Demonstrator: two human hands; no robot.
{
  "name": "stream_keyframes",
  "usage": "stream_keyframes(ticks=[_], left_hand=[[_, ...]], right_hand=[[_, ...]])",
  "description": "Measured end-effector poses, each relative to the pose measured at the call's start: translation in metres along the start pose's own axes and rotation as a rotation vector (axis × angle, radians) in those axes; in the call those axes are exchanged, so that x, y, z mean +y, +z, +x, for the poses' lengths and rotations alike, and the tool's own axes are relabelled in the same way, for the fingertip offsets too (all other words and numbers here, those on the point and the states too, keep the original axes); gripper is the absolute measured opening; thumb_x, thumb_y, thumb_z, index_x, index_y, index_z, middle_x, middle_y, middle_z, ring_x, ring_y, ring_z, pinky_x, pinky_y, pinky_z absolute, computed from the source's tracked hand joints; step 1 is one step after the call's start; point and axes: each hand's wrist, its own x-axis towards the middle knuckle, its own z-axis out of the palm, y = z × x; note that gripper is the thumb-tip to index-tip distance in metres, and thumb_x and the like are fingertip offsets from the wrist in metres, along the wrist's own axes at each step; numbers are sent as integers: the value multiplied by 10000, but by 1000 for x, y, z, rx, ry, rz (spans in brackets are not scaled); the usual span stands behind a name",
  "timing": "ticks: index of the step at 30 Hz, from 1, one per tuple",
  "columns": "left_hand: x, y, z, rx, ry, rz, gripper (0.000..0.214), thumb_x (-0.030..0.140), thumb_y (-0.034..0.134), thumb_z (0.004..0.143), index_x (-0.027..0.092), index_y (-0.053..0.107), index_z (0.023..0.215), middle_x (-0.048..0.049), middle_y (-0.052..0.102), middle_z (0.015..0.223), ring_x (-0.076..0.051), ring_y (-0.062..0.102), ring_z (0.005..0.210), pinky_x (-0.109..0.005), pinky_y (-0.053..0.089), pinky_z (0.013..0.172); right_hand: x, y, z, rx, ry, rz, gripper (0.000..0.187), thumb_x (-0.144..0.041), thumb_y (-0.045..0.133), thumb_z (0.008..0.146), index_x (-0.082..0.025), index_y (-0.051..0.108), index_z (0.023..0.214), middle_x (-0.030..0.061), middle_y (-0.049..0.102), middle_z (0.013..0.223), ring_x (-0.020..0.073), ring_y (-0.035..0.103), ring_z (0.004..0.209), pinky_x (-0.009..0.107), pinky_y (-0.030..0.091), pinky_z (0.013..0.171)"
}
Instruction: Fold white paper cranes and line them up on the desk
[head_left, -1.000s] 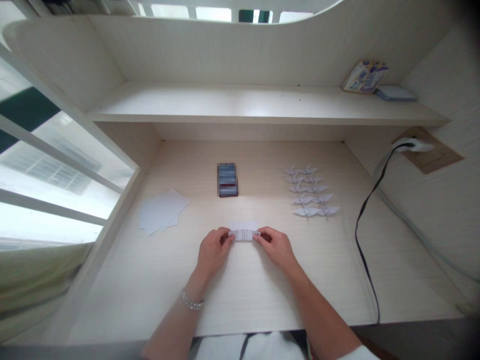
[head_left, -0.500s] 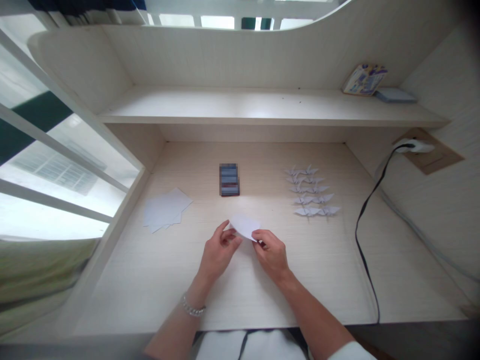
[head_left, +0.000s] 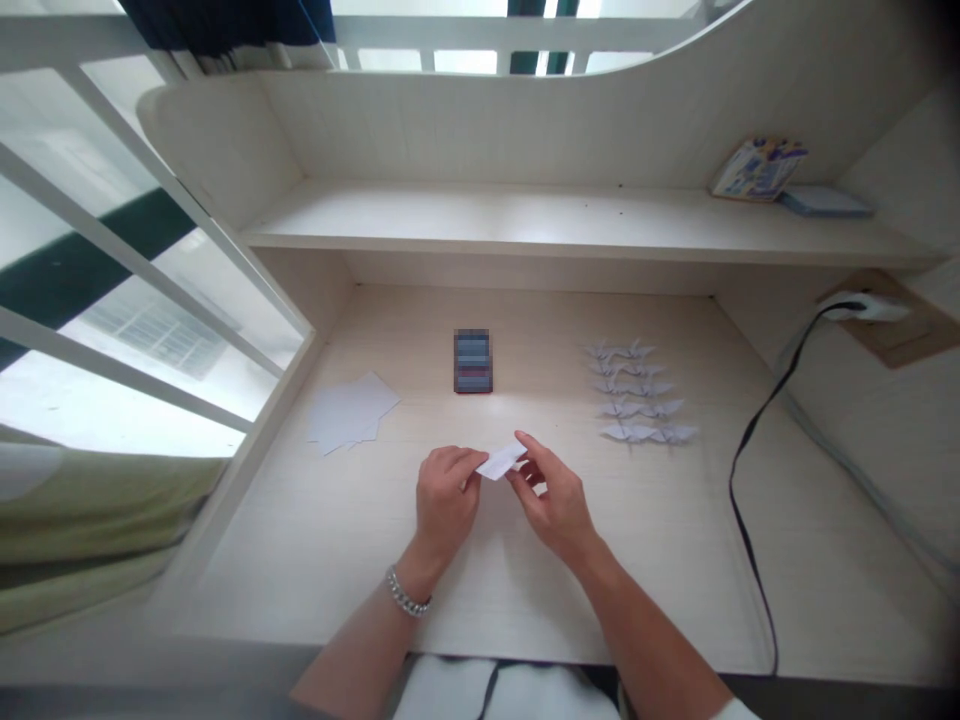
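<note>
A small folded piece of white paper is held above the desk in front of me. My left hand pinches its left end between thumb and fingers, the back of the hand turned up. At the right end, my right hand has its thumb and a bent finger at the paper, while the index finger stretches along the upper edge. The underside of the paper and some fingertips are hidden. Flat sheets of white paper lie overlapping to the left. Several folded paper cranes stand in rows on the right.
Beyond my hands lies a phone-like rectangle with a pixelated face. A black cable runs from the wall socket down across the desk's right side. A shelf spans the back, with a colourful packet on it. White bars border the left.
The paper, wider and opened out before, now shows smaller and folded. My left hand has turned over to pinch its left end, and my right index finger has lifted. The whole view has shifted slightly.
</note>
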Motion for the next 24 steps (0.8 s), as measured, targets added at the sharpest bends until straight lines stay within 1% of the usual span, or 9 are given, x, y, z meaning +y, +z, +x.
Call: stream_keyframes(ticks=[3,5,6,8,10,14,19,22,24], left_hand=[[-1,1,-2,29,122,56,233,122,550,781,249,673,933,-27,675,902,-201,537,936,-390,426,861],[-6,2,-6,19,183,29,221,116,560,775,242,677,914,-26,677,909,-194,531,950,-378,429,869],[-9,2,-8,3,198,20,206,118,563,774,236,680,897,-26,678,917,-193,527,955,-374,431,871],[-17,4,-12,-77,212,20,181,129,565,776,226,684,873,-29,679,930,-198,519,965,-370,436,865],[-23,6,-16,-188,224,36,174,140,561,781,223,683,874,-31,679,939,-205,515,978,-377,433,866],[-22,9,-19,-331,235,67,169,165,551,790,220,680,884,-39,669,970,-220,508,1003,-408,406,885],[-7,8,-19,-401,200,104,173,225,521,817,223,676,894,-52,656,884,-217,513,925,-422,397,845],[-3,7,-18,-441,188,107,174,238,518,819,231,679,885,-52,645,849,-207,510,883,-411,401,820],[-4,6,-17,-459,179,85,165,235,538,806,238,679,892,-50,647,903,-208,504,906,-402,401,827]], right_hand=[[5,-6,3,16,-33,-9,339,-174,494,817,-255,558,1140,46,617,986,141,597,761,234,517,568],[15,-9,-1,-6,-52,-38,264,-136,482,806,-245,643,985,45,631,991,172,590,907,257,520,660],[21,-10,-4,-11,-29,-45,264,-119,479,797,-236,653,956,47,637,985,175,590,916,257,519,666],[32,-13,-11,-93,30,-47,264,-111,486,787,-228,658,950,47,641,979,163,608,845,257,519,654],[41,-16,-17,-176,64,-91,273,-103,490,783,-228,660,956,47,639,980,164,608,850,285,509,733],[46,-20,-25,-176,87,-257,296,-77,511,753,-226,676,948,68,596,999,180,576,891,309,486,790],[41,-18,-32,-138,62,-455,345,-85,559,728,-260,666,1006,87,535,1082,194,532,856,348,470,790],[39,-18,-34,-203,26,-443,253,-154,557,776,-283,680,955,65,567,1061,193,523,862,337,466,778],[38,-19,-33,-251,20,-409,222,-174,544,797,-291,686,922,44,601,1033,196,523,904,329,458,790]])
